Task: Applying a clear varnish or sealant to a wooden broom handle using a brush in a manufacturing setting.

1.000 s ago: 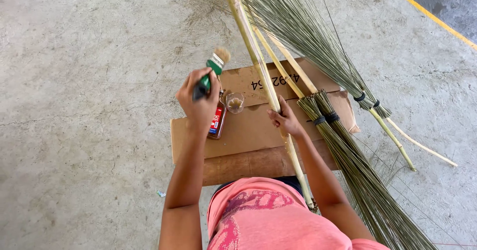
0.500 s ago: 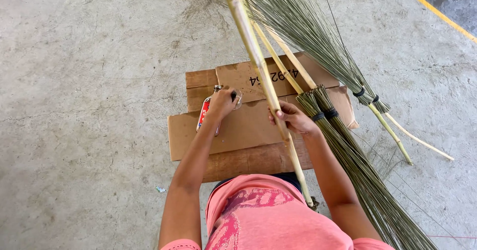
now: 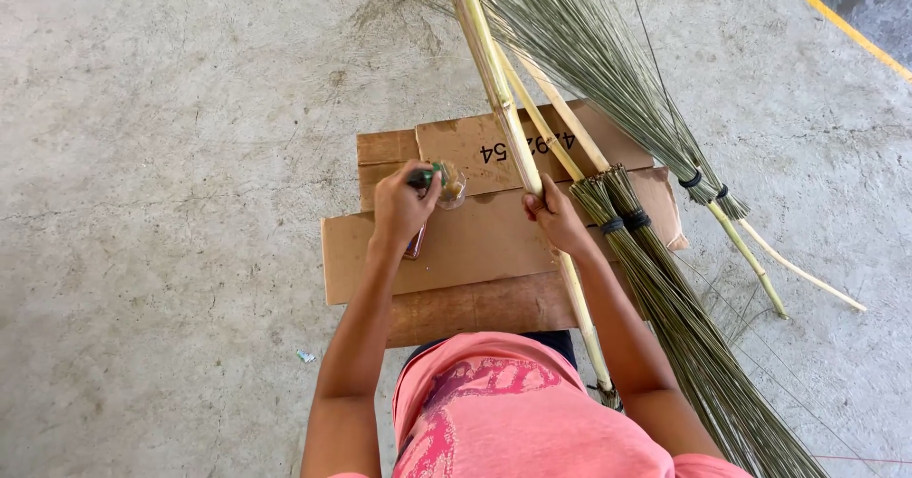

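Head view: left hand [image 3: 404, 207] pinches a green-handled brush [image 3: 427, 176] at a small clear cup [image 3: 452, 184] on flattened cardboard [image 3: 475, 240]. Right hand [image 3: 556, 217] closes around a bamboo broom handle [image 3: 503, 98] lying across the cardboard.

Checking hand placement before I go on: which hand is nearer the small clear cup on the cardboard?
Left. The left hand, holding a green-handled brush, is right at the small clear cup. The right hand grips the bamboo pole, off to the cup's right.
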